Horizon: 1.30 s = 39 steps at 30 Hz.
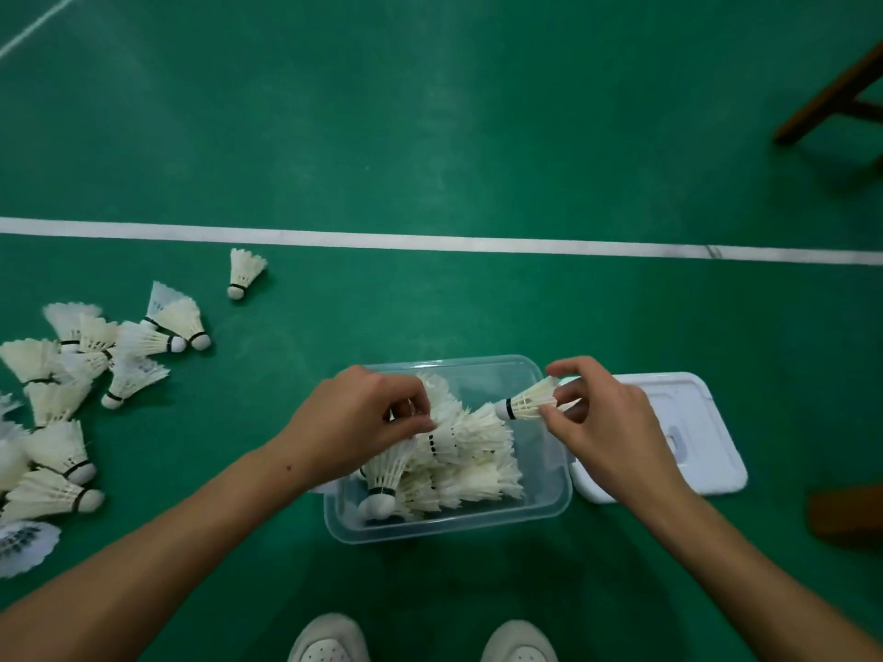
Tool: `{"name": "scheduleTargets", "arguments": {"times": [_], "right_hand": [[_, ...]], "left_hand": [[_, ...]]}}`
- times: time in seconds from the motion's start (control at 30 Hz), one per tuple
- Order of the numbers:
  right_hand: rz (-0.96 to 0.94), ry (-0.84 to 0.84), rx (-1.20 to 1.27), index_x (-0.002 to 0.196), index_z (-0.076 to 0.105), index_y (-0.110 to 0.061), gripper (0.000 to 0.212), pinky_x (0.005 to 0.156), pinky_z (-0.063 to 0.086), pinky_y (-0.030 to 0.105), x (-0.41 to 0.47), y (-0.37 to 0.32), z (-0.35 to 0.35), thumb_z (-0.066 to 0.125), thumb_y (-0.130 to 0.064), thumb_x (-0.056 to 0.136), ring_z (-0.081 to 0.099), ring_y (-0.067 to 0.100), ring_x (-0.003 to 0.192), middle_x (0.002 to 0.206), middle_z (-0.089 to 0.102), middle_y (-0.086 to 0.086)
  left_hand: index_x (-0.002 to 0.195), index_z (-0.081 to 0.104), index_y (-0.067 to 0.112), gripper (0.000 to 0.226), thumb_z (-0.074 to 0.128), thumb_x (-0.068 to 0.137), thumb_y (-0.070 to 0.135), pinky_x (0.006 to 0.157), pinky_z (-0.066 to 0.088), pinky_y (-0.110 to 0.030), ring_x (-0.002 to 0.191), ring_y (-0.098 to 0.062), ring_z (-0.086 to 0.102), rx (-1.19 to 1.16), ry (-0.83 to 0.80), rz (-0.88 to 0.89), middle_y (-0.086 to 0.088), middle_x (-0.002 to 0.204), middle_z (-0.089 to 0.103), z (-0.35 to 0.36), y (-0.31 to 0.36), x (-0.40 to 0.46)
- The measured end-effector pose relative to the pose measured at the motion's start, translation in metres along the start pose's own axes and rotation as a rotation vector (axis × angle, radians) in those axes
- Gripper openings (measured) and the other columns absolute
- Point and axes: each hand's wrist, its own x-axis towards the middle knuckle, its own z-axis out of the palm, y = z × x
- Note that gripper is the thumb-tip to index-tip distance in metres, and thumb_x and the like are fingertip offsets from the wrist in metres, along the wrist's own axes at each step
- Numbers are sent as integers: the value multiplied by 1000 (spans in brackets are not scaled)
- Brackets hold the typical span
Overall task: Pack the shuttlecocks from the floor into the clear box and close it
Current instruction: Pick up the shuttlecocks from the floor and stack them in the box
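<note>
A clear plastic box (549,506) stands open on the green floor, with several white shuttlecocks (470,458) stacked inside. My left hand (353,422) hovers over the box's left side, fingers curled and pinching the feathers of a shuttlecock in the pile. My right hand (607,418) pinches a single shuttlecock (530,401) by its feathers above the box's right rim, cork pointing left. The white lid (688,422) lies flat on the floor just right of the box. Several loose shuttlecocks (71,398) are scattered on the floor at the left, one (243,272) lying apart near the white line.
A white court line (430,242) crosses the floor behind the box. Brown wooden furniture legs (831,95) stand at the upper right, and a brown object (845,518) sits at the right edge. My white shoes (329,640) are at the bottom, below the box.
</note>
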Motion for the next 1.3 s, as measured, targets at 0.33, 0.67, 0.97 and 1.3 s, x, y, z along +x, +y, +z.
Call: {"name": "scheduleTargets", "arguments": {"times": [0.33,0.67,0.97,1.3], "right_hand": [[-147,-33,-285,134,49,-29,44,68,57,44,7,-7,4,67,-25,94,70,26,82,97,74,-5],[-91,-145,-106,142,47,-30,54,77,57,43,8,-12,19,73,-27,95,68,13,89,90,70,-23],[51,-234,54,135,55,-29,52,86,58,39,14,-12,21,81,-22,90,69,5,85,81,73,-12],[89,-363,-77,148,48,-20,65,78,62,37,20,-18,33,79,-14,92,65,12,82,104,72,0]], "left_hand": [[90,72,35,14,76,90,48,57,50,-22,62,9,58,28,-3,11,27,69,61,2,5,2],[91,71,35,15,75,91,50,58,51,-25,62,10,54,24,13,2,28,68,58,-1,7,2],[91,71,35,15,74,91,50,58,53,-27,64,6,59,34,5,5,25,71,65,-1,4,0],[91,72,34,15,74,91,49,58,37,-10,59,14,52,71,-33,21,25,70,63,8,4,2]]}}
